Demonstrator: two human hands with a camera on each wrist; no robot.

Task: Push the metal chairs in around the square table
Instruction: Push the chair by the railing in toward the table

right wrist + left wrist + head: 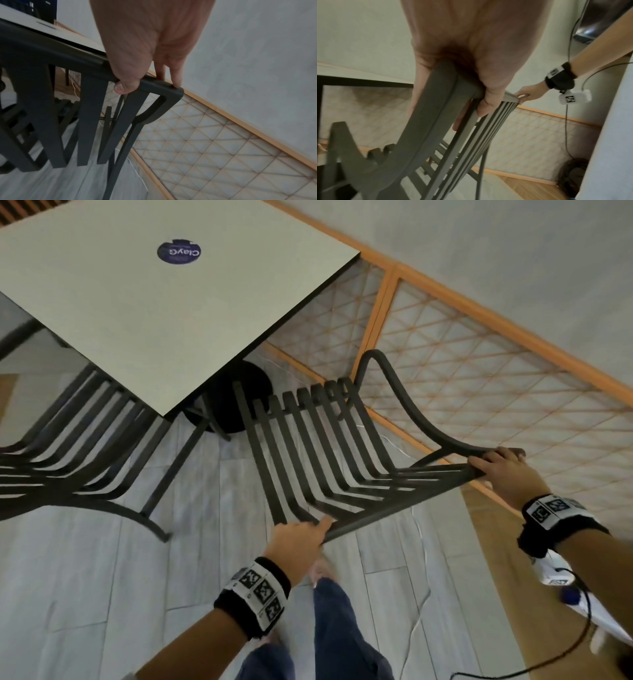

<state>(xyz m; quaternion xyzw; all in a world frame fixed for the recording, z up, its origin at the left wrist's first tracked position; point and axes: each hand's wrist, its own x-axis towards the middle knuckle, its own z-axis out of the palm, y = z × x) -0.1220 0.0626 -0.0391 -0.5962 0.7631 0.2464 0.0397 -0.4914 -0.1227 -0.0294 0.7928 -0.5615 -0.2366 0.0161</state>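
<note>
Both hands [301,534] on chair [325,446] backrest

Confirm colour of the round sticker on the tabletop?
Dark purple-blue sticker with pale lettering; head view shows it best.

I am standing in what looks like a café or canteen seating area. In front of me is a square table [144,313] with a pale laminate top, a dark edge and a round blue sticker [179,251] reading "ClayG". Slatted dark metal chairs [325,453] stand at its sides. The floor [85,594] is pale grey plank tiling. Beside me a low partition [479,378] of orange wooden frame and diamond lattice runs under a plain grey wall [513,241].
</note>
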